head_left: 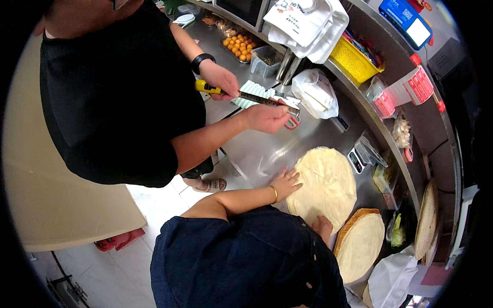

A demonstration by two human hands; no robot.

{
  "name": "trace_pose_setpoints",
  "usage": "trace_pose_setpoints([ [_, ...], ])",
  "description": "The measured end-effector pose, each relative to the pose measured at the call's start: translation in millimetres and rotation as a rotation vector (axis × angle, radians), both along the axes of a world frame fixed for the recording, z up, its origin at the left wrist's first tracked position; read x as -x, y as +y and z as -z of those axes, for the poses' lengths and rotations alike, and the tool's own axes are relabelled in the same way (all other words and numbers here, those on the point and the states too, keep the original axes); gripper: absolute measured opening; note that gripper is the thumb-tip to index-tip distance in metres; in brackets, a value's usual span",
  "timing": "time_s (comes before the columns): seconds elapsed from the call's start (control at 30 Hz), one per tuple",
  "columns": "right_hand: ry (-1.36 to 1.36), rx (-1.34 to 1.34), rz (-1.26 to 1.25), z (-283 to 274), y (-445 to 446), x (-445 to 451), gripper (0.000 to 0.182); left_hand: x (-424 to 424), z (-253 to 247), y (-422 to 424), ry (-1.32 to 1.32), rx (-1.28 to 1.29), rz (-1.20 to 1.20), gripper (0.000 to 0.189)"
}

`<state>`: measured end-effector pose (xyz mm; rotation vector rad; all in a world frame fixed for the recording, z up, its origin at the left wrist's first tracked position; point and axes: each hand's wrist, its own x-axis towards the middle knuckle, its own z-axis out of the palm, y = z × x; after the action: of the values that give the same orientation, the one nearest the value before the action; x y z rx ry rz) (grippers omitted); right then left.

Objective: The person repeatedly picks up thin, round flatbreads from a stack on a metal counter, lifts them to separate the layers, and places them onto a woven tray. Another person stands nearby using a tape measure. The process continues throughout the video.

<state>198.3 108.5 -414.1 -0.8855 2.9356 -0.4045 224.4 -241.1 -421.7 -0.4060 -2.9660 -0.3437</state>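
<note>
A large, round, pale dough sheet [323, 188] lies flat on the steel counter in front of me. My left hand [285, 184], with a gold bangle at the wrist, rests on its near left edge, fingers spread. At the lower edge is my right hand [323, 227], its fingertips touching the dough; my body hides part of it, and whether it pinches the edge is unclear. Beside this sheet, a second round sheet [362, 246] sits on a brown slatted board [352, 221]. A person in black beside me holds a yellow tape measure [208, 87] with its blade drawn out.
Toward the back of the counter [254, 150] are a digital scale [356, 160], a plastic bag [316, 94], red-handled scissors [293, 122], a green-white cloth [252, 92] and a tray of orange balls [238, 47]. A shelf edge [389, 138] curves above. The other person's forearms reach over the counter.
</note>
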Motion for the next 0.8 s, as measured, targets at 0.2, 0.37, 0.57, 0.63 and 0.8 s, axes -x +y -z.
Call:
trace_pose_setpoints([
  [0.2,-0.077,-0.001,0.041,5,-6,7,0.041,5,-4,13,-0.029,0.072,0.035,0.050],
  [0.37,0.057,0.068,-0.007,10,-1,5,0.041,11,6,18,-0.049,0.053,0.020,0.050],
  [0.57,0.090,0.078,-0.013,8,-3,2,0.037,9,-5,10,-0.096,0.066,0.021,0.051],
  [0.63,0.092,0.110,-0.040,12,2,2,0.037,11,2,12,-0.051,0.056,0.023,0.052],
  [0.8,0.134,0.080,-0.044,17,1,3,0.034,13,7,16,-0.070,0.086,0.036,0.050],
])
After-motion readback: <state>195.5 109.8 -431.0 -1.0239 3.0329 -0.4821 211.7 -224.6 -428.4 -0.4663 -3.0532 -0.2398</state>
